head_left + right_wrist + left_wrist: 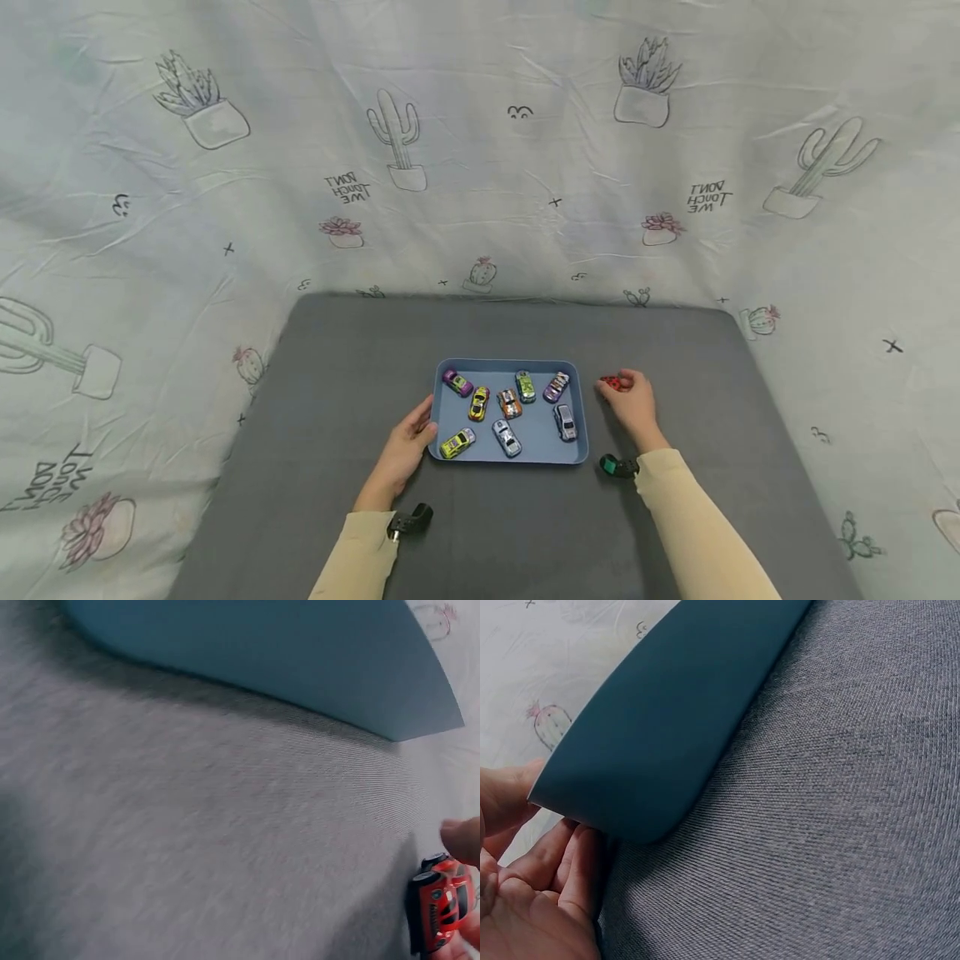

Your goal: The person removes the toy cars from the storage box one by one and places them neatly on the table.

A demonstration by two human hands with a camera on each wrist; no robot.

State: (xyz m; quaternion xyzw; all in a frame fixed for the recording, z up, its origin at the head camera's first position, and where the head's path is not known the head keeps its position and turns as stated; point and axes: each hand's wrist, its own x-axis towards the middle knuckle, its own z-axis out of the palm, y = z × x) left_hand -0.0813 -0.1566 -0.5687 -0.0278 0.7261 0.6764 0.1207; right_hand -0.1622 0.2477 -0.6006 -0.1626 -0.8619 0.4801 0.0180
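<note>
In the head view a shallow blue tray holds several toy cars, among them a silver one and a yellow-green one. The left hand grips the tray's left side; in the left wrist view the thumb and fingers of that hand are at the tray's corner. Right of the tray, the right hand pinches a red toy car. The right wrist view shows this red car at the grey surface, between the thumb and fingers of the right hand.
A grey cloth-covered table lies under the tray and both hands. Behind it and at its sides hangs a pale curtain printed with cacti and potted plants. Dark bands are on both wrists.
</note>
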